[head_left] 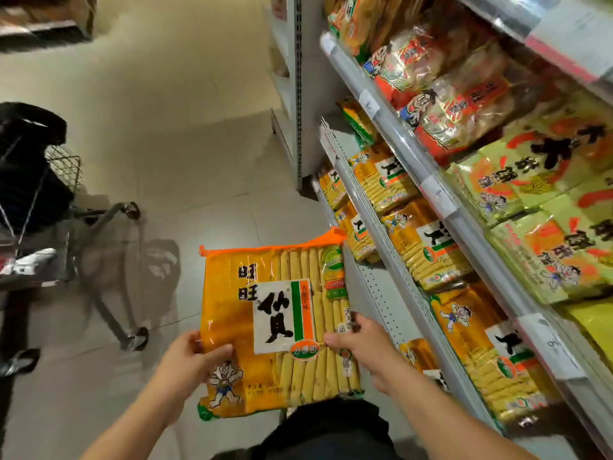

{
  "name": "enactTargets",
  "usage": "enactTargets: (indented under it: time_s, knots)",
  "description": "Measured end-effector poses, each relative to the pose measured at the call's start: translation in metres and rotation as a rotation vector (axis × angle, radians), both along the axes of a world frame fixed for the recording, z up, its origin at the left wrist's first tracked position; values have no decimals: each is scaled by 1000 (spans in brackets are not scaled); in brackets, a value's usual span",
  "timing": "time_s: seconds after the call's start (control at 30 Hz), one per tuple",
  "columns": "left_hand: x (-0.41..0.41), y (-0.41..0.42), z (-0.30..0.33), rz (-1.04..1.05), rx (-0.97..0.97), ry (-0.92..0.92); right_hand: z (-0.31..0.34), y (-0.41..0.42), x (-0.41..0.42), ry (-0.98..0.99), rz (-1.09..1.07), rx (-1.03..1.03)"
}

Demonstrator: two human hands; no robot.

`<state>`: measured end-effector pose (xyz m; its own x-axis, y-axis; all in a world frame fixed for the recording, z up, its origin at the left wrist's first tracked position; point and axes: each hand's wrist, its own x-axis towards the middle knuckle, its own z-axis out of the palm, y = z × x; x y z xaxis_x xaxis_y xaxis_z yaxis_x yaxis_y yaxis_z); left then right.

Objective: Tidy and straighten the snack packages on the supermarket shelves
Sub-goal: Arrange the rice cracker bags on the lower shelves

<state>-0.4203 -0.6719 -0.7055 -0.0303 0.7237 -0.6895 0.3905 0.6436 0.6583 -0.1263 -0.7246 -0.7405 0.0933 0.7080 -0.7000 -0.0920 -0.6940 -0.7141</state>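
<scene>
Currently both hands are holding one large orange snack package (275, 327) out in the aisle, just off the open edge of the shelf unit (391, 287) and not touching it. The left hand (189, 360) is gripping the package's lower left edge, thumb curled over the front face, remaining fingers hidden behind the bag. The right hand (356, 336) is pinching the right edge at mid-height, fingers wrapped onto the front. The package is facing the camera upright, orange seal at the top, printed label and rows of pale crackers showing through the film. On the shelf unit, matching yellow-orange packages (428, 250) are lying in a row on the tier nearest the held bag; a gap is showing on the lower tier (381, 300) just beside the right hand. Red-and-clear cracker bags (441, 104) and green-yellow bags (537, 200) are sitting on the tier above. Well away from the shelf unit, across the aisle floor (199, 144), a wire shopping trolley (63, 207) is standing.
</scene>
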Motion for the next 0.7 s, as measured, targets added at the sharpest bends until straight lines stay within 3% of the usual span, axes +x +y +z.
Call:
enactTargets:
  time_s: [0.17,0.4,0.7]
  knots:
    - [23,93,0,-90,17,-2,-5,75,22,-12,-72,19]
    - [87,179,-35,-236,-29,-28,-23,97,55,-50,-324,-42]
    - [141,282,-89,-688,-136,84,-62,106,39,-75,-678,-230]
